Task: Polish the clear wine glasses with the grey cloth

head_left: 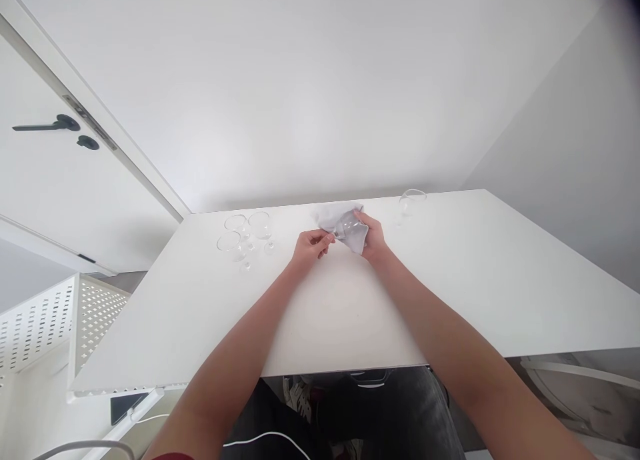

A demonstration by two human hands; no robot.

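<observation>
Over the back middle of the white table (340,313), a clear wine glass (349,225) is held tilted on its side between my hands. My left hand (316,241) pinches its stem end with closed fingers. A thin pale grey cloth (355,241) lies against the bowl, and my right hand (374,235) is wrapped round cloth and bowl together. More of the cloth spreads to the left behind the glass. The foot of the glass is mostly hidden by my left fingers.
Several stemmed glasses (259,227) stand upright in a cluster at the back left of the table. Another glass (413,200) stands near the back edge on the right. A wall rises behind, and a perforated white rack (100,307) is at the left.
</observation>
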